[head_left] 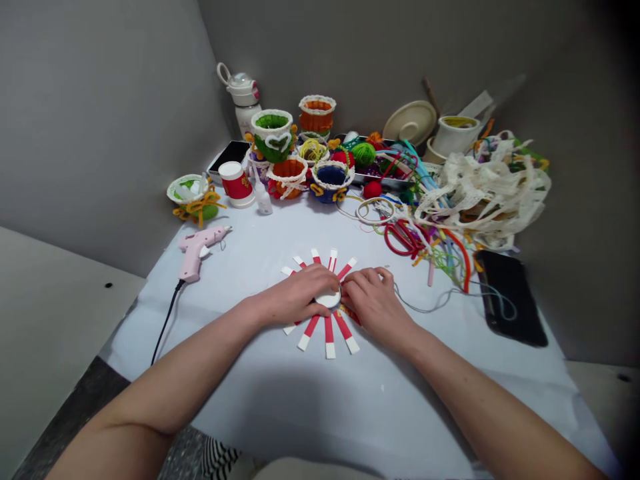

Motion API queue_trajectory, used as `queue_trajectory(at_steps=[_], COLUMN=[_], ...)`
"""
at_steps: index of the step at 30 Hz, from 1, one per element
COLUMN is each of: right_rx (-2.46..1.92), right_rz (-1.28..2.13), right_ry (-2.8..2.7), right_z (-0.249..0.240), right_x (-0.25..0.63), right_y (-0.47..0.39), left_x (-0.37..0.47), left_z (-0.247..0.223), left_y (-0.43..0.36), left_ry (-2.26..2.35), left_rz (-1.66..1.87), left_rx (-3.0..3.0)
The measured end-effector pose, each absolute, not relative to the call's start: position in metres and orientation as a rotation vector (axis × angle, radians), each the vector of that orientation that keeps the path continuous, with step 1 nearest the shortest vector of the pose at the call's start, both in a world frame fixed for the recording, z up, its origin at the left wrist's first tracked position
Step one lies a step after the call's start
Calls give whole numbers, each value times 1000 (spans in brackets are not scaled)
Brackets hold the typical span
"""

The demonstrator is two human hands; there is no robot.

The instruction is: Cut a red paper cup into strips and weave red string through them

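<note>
Strips [329, 337] of red and white fan out around a white disc [327, 299] on the table [280, 233], both hands at work there.
The left hand [303, 293] grips the disc between thumb and fingers; the right hand [373, 300] curls its fingers at the disc's right edge (whether they pinch the grey cord [430, 311] I cannot tell). Beyond the disc stand a blue cup [330, 195], dark inside, and a white-rimmed orange cup [287, 175]; behind these, yellow strands [313, 148] fill another cup. Beyond and right of the disc, a tray [397, 181] holds yarn balls [364, 155]; farther right, a white pot [453, 142] shows yellow within. Beyond and left of the disc, a red paper cup [238, 185] sits upside down, and a green pot [175, 195] contains whitish pieces [197, 187].
</note>
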State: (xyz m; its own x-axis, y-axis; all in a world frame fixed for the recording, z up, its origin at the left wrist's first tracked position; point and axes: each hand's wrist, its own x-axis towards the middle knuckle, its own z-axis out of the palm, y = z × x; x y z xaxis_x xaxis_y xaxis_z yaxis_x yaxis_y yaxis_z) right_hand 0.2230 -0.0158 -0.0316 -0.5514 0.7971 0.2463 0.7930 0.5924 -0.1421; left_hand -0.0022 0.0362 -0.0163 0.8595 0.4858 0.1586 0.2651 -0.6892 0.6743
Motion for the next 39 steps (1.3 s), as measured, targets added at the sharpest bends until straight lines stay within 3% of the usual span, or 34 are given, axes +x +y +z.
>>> queue_trajectory(at_steps=[12, 31, 39], right_rx=[-1202, -1095, -932], right_rz=[427, 387, 196], right_ry=[-2537, -2630, -2814], right_z=[-18, 6, 5], right_x=[236, 247, 233], right_y=[-23, -39, -63], left_x=[-14, -9, -12], left_z=[-7, -13, -16], left_y=[40, 39, 41], left_ry=[487, 556, 525], left_rz=[358, 431, 441], left_rx=[2366, 2375, 2342])
